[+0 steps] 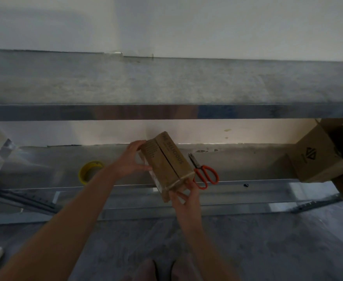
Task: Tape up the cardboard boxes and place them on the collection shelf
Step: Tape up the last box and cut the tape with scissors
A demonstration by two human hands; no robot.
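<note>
**One box in two hands, over the lower shelf**

Nearest is grey floor (267, 250), with two bare forearms reaching forward over it. The right hand (184, 196) pinches the near lower corner of the box (166, 165) between thumb and fingers. The left hand (133, 159) grips its far left side, fingers curled over the top edge and thumb along the side. This one small box is held tilted in the air above the front edge of the lower shelf (247, 165). Its flaps are closed, a seam runs down the middle of the upper face, and a pale strip crosses the near end. The word "DELICIOUS" is printed along one flap.

Three things lie on the lower shelf. One yellow roll of tape (89, 171) sits to the left. One pair of orange-handled scissors (205, 175) lies just right of the held box. One larger open box (316, 157) stands at the far right with its flaps up. Its inside is dark, so I cannot tell what it holds.

Beyond is the upper shelf (166, 82), a grey metal surface, with a white wall (207, 27) behind it.
</note>
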